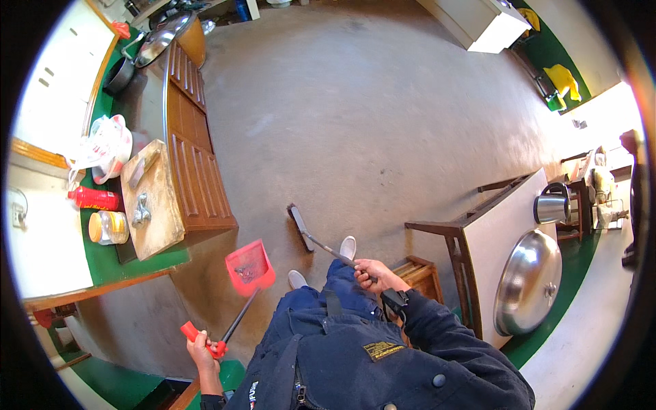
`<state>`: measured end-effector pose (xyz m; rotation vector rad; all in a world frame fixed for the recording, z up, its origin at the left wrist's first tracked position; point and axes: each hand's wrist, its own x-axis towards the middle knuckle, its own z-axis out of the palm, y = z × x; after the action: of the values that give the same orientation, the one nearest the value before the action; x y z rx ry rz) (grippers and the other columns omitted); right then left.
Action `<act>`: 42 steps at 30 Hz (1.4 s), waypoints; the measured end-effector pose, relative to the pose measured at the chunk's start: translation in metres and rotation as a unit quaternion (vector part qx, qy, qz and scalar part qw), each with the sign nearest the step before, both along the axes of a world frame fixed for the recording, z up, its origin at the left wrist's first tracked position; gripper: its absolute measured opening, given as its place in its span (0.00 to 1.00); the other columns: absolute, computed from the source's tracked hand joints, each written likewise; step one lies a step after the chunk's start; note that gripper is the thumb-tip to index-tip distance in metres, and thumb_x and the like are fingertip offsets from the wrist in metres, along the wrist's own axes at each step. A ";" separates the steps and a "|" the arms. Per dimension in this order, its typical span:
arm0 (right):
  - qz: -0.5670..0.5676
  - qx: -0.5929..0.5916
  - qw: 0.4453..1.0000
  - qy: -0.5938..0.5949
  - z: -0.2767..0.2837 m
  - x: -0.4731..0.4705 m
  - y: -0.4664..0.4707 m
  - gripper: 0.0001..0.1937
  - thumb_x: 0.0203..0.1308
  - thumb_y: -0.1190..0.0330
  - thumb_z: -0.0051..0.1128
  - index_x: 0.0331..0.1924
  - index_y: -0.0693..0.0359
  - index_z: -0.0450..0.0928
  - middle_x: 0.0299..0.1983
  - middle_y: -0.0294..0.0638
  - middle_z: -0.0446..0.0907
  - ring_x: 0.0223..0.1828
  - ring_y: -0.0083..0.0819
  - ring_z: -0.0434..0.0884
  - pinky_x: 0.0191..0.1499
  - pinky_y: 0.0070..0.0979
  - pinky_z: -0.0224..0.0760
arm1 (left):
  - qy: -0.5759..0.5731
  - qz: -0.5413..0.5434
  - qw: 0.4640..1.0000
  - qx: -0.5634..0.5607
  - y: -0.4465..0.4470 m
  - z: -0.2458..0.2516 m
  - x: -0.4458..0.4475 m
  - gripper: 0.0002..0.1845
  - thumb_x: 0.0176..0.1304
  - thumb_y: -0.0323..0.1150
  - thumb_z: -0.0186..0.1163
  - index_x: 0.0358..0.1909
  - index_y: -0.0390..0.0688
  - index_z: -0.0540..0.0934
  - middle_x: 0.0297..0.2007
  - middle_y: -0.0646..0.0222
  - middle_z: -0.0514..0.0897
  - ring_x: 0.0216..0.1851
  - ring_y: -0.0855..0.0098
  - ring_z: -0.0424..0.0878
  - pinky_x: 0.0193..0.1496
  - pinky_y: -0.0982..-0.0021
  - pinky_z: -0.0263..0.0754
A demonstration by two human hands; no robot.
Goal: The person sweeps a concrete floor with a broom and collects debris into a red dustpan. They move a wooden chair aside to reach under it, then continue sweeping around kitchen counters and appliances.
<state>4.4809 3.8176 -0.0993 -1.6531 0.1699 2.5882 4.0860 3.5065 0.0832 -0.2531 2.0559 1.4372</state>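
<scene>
My left hand is closed around the red handle of a long-handled dustpan. Its red pan is at my left, with grey and dark sweepings inside it. My right hand grips the dark pole of a broom. The broom head, dark-bristled with a grey top, rests on the concrete floor ahead of my feet, to the right of the pan and apart from it. A few small bits of debris lie on the floor beyond the broom.
At left stands a wooden cabinet with a cutting board on top, bearing a cleaver. On my right, a table holds a kettle and a large metal lid. A wooden stool is near my right arm.
</scene>
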 end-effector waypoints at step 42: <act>-0.081 0.211 0.963 -0.150 0.033 0.157 0.136 0.22 0.66 0.73 0.47 0.63 0.48 0.62 0.23 0.29 0.61 0.16 0.17 0.60 0.15 0.18 0.53 | 0.013 -0.183 0.979 0.091 0.245 0.069 0.075 0.03 0.64 0.29 0.51 0.35 0.44 0.67 0.18 0.75 0.67 0.13 0.81 0.63 0.21 0.75 0.68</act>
<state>4.6377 3.9532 -0.0665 -1.7463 -0.2377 2.0400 4.1613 3.7516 0.1522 0.2100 1.8548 1.3869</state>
